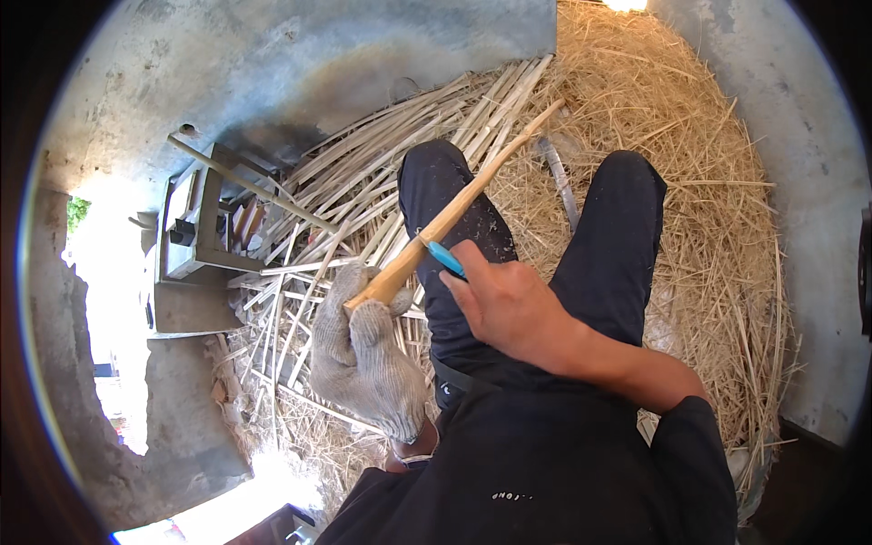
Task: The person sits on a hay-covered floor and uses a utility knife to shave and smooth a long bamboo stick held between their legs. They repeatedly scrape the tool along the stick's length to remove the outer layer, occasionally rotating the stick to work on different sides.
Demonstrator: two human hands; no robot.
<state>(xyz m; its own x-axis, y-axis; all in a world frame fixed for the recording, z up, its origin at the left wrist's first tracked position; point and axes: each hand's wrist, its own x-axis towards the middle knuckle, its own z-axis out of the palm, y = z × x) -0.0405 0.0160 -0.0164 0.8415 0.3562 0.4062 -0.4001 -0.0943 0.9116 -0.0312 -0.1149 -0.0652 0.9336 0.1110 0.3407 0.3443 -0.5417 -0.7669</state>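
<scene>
My left hand (368,354), in a grey knitted glove, is wrapped round the thick near end of a peeled wooden stick (445,218). The stick slants up to the right across my left thigh and tapers toward its far end. In my bare right hand (518,309) is a small blue-handled tool (445,259). Its front end meets the stick just beyond the glove; whether it bears a blade is too small to tell.
Wood shavings (627,91) cover the floor ahead and to the right. Many long split strips (391,136) lie in a heap at the left. A flat metal strip (557,177) rests between my knees. A wooden frame (204,218), with a pole (245,182) beside it, stands against the left wall.
</scene>
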